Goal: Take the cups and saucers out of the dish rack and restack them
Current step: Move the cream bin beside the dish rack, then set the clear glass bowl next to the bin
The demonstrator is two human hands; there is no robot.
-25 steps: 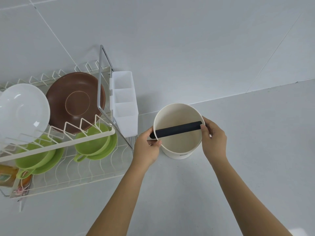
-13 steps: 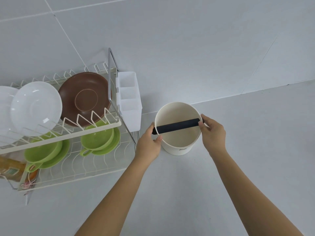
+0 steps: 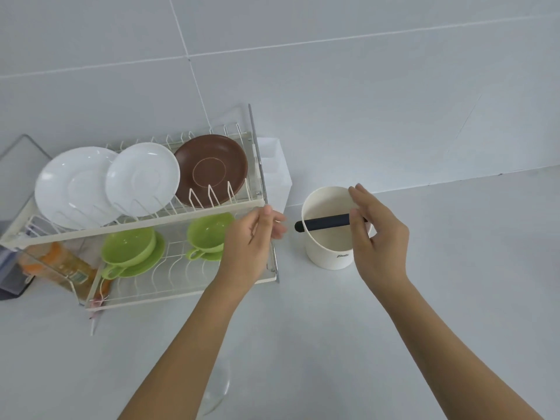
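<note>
A two-tier white wire dish rack stands on the left of the counter. Its top tier holds two white saucers and a brown saucer, all upright. On the bottom tier sit two green cups on green saucers. My left hand hovers with loose fingers in front of the rack's right end, holding nothing. My right hand is over a cream container with a black bar across its rim, fingers relaxed near the bar's right end.
A white plastic cutlery holder hangs on the rack's right side. An orange-labelled bottle lies behind the rack's lower left. A dark box sits at the far left. A tiled wall rises behind the counter.
My left hand let go of the container's rim and moved left toward the rack. The right hand's fingers loosened from the bar's end. The view swung left, showing more of the rack.
</note>
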